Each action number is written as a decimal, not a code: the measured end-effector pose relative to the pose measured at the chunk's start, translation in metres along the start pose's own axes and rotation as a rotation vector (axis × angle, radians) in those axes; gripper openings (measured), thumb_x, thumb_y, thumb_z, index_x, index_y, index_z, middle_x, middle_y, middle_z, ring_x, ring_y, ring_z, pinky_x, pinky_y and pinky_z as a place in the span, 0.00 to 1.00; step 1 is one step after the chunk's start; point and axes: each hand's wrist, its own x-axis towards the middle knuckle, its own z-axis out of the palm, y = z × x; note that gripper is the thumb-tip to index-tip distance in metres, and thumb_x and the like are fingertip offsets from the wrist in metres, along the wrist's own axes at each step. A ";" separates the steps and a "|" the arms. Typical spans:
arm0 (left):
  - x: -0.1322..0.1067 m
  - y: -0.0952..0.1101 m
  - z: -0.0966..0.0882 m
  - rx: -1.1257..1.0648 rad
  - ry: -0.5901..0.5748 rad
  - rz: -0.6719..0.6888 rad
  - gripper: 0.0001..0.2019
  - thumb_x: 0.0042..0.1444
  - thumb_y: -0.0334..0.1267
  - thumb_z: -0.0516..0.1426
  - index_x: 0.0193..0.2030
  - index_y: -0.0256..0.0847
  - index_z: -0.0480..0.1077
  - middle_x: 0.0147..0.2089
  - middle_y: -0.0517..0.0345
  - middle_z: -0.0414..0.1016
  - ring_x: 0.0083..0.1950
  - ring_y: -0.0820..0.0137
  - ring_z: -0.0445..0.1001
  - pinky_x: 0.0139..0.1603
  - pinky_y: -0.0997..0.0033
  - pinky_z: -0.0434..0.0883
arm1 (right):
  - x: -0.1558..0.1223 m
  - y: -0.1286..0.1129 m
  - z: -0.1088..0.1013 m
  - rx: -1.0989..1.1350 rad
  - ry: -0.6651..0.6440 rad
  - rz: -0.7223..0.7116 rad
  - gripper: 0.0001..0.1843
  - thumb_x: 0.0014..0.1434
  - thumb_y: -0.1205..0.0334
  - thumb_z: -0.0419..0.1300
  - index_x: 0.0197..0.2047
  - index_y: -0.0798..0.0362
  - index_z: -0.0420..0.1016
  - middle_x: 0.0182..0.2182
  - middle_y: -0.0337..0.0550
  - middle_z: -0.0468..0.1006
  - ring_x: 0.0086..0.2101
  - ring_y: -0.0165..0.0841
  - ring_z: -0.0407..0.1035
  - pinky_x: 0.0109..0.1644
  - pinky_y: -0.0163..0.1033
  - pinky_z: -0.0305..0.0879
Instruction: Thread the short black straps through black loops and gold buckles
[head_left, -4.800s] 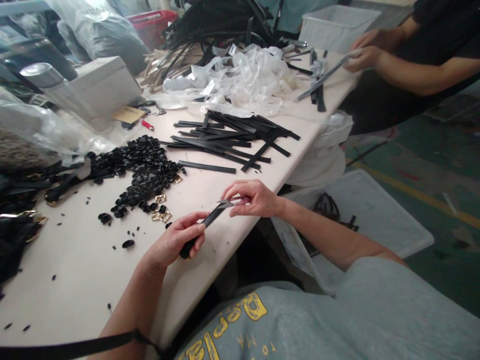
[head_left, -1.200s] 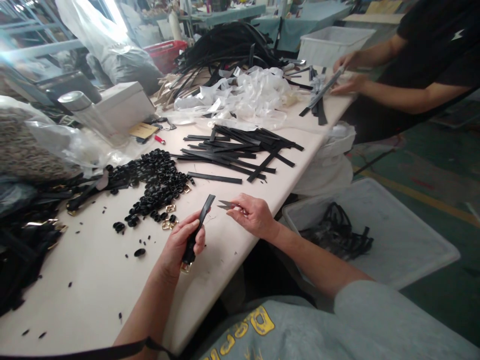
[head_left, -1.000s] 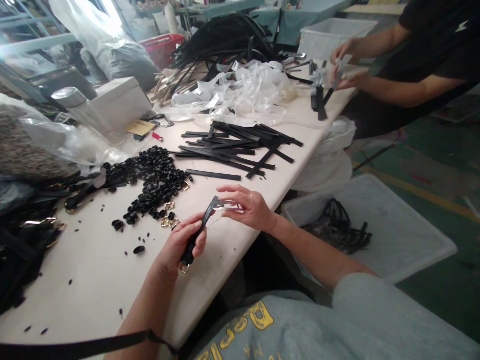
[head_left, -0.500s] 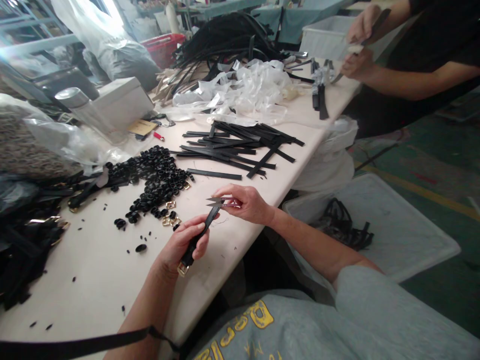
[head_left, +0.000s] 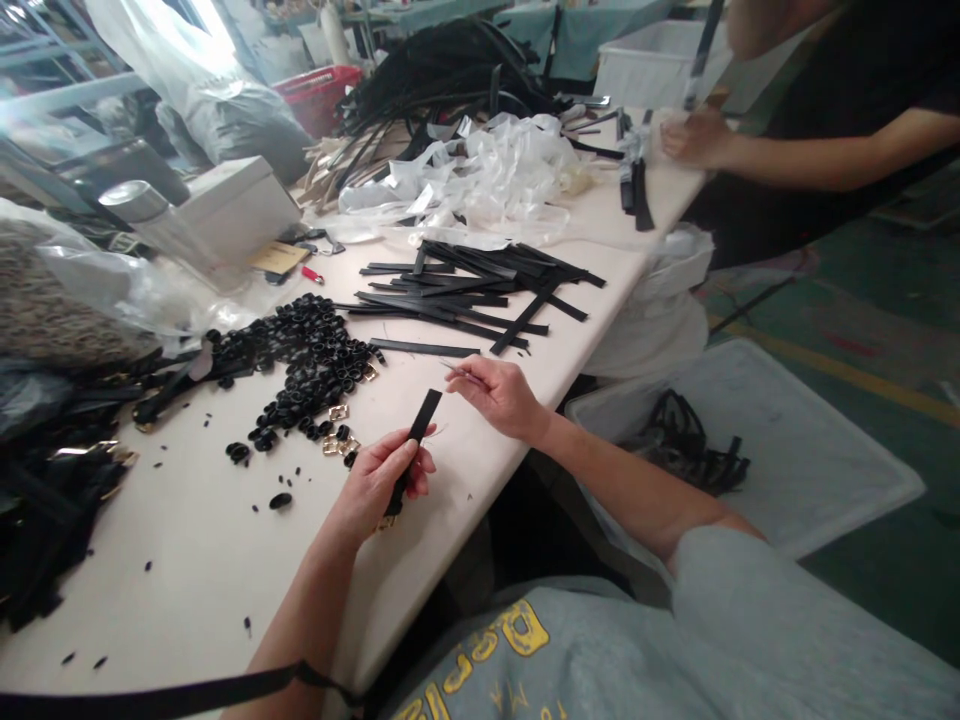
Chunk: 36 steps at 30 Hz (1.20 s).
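Left hand (head_left: 381,482) is closed around a black strap (head_left: 422,418), whose free end tilts up above the bench (head_left: 187,570). Right hand (head_left: 501,396), just beside it, pinches small snips (head_left: 457,371), held near the strap's tip without touching it.

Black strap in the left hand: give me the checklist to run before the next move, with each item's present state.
1. Grip: the left hand holds the black strap by its lower part, with the upper end raised and free. Ok.
2. Tool: the right hand pinches the snips. Ok.
3. Snips apart from the strap: a gap shows between them. Ok.
4. Blades open or shut: too thin to tell. Cannot tell.
5. Buckle at the strap's lower end: a gold glint, mostly hidden by the hand. Cannot tell.
6. Co-worker's hand: at the far end of the table, well apart. Ok.
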 end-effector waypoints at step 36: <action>0.005 0.003 -0.010 -0.124 0.034 -0.023 0.12 0.54 0.42 0.60 0.38 0.35 0.70 0.25 0.57 0.72 0.16 0.79 0.61 0.17 0.78 0.57 | -0.018 -0.006 0.036 -0.461 -0.205 -0.175 0.23 0.66 0.46 0.48 0.34 0.56 0.70 0.28 0.43 0.74 0.28 0.29 0.66 0.31 0.35 0.50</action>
